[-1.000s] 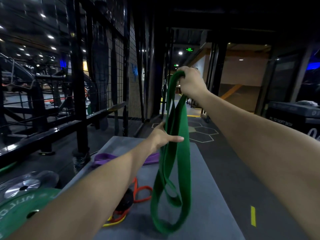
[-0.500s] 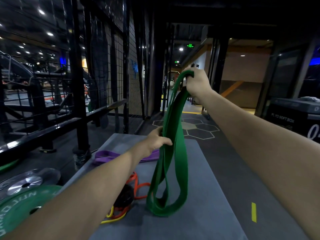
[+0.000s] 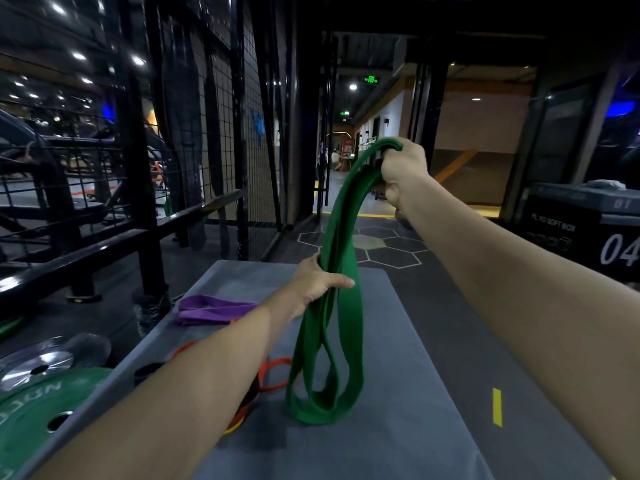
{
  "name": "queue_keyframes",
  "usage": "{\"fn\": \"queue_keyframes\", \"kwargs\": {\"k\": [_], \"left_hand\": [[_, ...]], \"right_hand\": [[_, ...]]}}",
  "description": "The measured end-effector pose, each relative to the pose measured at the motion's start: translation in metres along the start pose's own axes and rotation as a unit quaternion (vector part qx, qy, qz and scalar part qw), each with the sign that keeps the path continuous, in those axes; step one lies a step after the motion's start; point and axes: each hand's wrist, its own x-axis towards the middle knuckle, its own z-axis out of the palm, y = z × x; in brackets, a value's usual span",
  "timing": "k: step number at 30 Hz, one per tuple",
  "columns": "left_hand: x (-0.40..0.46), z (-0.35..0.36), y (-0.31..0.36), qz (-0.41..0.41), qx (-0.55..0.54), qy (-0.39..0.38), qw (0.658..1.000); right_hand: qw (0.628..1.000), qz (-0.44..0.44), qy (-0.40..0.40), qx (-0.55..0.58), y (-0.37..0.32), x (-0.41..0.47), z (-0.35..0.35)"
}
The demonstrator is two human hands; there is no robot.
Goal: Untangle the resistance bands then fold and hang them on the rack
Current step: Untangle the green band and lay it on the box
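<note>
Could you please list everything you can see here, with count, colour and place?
green band: one, green, held up in several loops, its bottom resting on the mat
purple band: one, purple, lying folded at the mat's left far side
orange band: one, orange, on the mat beside the left forearm
mat: one, grey, on the floor ahead
weight plates: two, green and silver, floor at lower left
plyo box: one, black with white lettering, at right
rack: one, black, with mesh, at left
left hand: gripping the green band mid-length
right hand: fist closed on the band's top
</note>
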Motion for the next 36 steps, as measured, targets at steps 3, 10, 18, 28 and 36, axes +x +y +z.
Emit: {"fn": "queue_keyframes", "kwargs": {"k": [3, 10, 18, 28, 36], "left_hand": [[-0.004, -0.003, -0.006, -0.009, 0.046, 0.011, 0.999], [-0.018, -0.017, -0.048, -0.079, 0.233, -0.035, 0.969], [-0.014, -0.024, -0.058, -0.096, 0.258, 0.015, 0.961], [0.027, -0.085, -0.025, -0.07, 0.333, 0.085, 0.937], [0.069, -0.138, 0.016, -0.031, 0.476, 0.108, 0.872]], "right_hand": [[0.999, 0.011, 0.02, 0.04, 0.001, 0.001, -0.008], [0.993, 0.025, 0.078, 0.09, 0.01, 0.004, -0.033], [0.985, 0.061, 0.128, 0.096, 0.041, 0.01, -0.048], [0.968, 0.09, 0.148, 0.181, 0.064, 0.035, -0.031], [0.958, 0.127, 0.162, 0.198, 0.114, 0.047, -0.02]]}}
